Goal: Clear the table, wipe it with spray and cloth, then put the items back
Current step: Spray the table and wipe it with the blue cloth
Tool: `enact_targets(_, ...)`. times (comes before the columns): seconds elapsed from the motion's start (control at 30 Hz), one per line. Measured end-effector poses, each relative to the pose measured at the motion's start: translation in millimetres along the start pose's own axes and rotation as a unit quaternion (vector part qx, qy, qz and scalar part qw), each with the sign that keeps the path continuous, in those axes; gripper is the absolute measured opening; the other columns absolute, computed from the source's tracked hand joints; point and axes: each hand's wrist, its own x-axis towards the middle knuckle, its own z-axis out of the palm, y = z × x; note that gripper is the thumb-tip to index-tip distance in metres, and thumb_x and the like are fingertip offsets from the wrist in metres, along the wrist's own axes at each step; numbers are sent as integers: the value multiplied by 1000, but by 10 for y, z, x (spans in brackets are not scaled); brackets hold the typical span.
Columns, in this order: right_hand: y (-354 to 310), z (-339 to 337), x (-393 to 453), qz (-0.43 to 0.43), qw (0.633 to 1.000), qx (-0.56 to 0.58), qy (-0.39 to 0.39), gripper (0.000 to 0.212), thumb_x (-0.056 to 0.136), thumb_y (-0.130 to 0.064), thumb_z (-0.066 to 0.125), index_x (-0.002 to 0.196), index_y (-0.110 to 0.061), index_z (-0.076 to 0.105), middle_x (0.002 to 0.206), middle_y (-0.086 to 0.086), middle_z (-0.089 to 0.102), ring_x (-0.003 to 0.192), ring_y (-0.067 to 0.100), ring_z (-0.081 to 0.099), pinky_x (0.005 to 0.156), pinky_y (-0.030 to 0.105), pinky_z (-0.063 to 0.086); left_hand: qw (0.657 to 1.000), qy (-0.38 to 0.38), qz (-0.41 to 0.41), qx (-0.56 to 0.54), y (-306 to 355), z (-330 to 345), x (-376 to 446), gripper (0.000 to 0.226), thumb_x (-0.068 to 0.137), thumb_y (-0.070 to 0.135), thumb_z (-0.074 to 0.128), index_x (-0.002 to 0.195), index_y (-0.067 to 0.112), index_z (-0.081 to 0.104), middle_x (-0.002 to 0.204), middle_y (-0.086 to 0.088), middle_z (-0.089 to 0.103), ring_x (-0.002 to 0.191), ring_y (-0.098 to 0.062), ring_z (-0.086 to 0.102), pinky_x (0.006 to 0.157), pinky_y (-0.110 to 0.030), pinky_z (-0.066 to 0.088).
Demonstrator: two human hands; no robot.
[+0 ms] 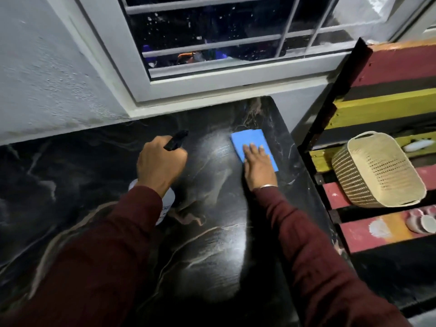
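Observation:
A black marble-patterned table (212, 244) fills the lower view. My left hand (160, 164) grips a spray bottle (168, 204) with a black nozzle that points toward the far right of the table; the white body shows under my wrist. A folded blue cloth (250, 142) lies flat near the table's far right corner. My right hand (258, 165) presses on the cloth's near end with straight fingers. A pale misty patch shows on the surface between the two hands.
A white wall and a barred window (212, 43) stand behind the table. To the right is a striped red, yellow and black slatted bench (389, 67) holding a tan woven basket (377, 168) and small white dishes (422, 223).

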Motion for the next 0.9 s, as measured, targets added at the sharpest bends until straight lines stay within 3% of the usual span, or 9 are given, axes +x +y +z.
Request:
enact_targets(0.1, 451, -144, 121, 92, 995, -10, 23, 49, 96, -15, 41, 145, -11, 37, 152, 14, 33, 140, 39, 26, 113, 47, 21, 1000, -2, -14, 3, 64, 111, 92, 23, 83, 21, 57, 62, 13, 54, 63, -8, 57, 67, -35, 57, 57, -33, 35)
enact_targets(0.2, 191, -77, 166, 123, 991, -24, 38, 51, 95, -17, 38, 145, -7, 36, 151, 17, 33, 139, 41, 27, 111, 51, 24, 1000, -10, -16, -4, 79, 196, 156, 24, 81, 20, 56, 59, 11, 51, 61, -9, 56, 63, -35, 57, 54, -33, 33)
enact_targets(0.33, -715, 348, 14, -114, 992, 2, -47, 52, 86, -19, 41, 137, -8, 49, 141, 18, 48, 129, 45, 43, 101, 53, 38, 1000, -3, -16, -5, 89, 223, 264, 23, 79, 24, 57, 61, 10, 52, 57, -5, 55, 61, -32, 56, 55, -32, 33)
enact_targets(0.4, -1050, 470, 71, -176, 981, 14, -82, 51, 88, -19, 45, 139, -15, 47, 145, 11, 45, 134, 40, 38, 107, 50, 32, 1000, 11, -19, -11, 81, 179, 327, 22, 74, 29, 55, 60, 12, 54, 56, -4, 55, 62, -31, 56, 58, -32, 35)
enact_targets(0.47, -1102, 427, 315, -180, 979, 7, -96, 50, 95, -24, 43, 145, -20, 38, 153, 6, 35, 141, 34, 27, 113, 47, 21, 999, 17, -27, -10, 74, 143, 357, 22, 73, 29, 57, 59, 13, 54, 57, -4, 56, 64, -33, 57, 58, -32, 36)
enact_targets(0.57, -751, 255, 718, -95, 993, -50, -55, 53, 99, -36, 33, 151, -25, 23, 158, 0, 23, 145, 28, 17, 116, 43, 12, 1000, 15, -21, 0, 93, 157, 363, 23, 78, 25, 59, 60, 11, 55, 59, -7, 59, 64, -35, 59, 56, -33, 37)
enact_targets(0.7, -244, 45, 898, 30, 998, -49, -34, 55, 100, -37, 28, 152, -25, 15, 160, -2, 13, 147, 24, 8, 118, 42, 8, 1000, 7, 2, 1, 148, 178, 318, 24, 81, 24, 60, 63, 9, 57, 60, -9, 59, 61, -33, 59, 57, -37, 44)
enact_targets(0.9, 121, -125, 399, 148, 987, -55, 3, 56, 100, -36, 27, 153, -23, 14, 160, -1, 12, 147, 24, 8, 119, 41, 8, 999, -5, 42, -12, 183, 71, 127, 25, 83, 22, 60, 62, 10, 55, 60, -9, 57, 63, -36, 58, 57, -35, 38)
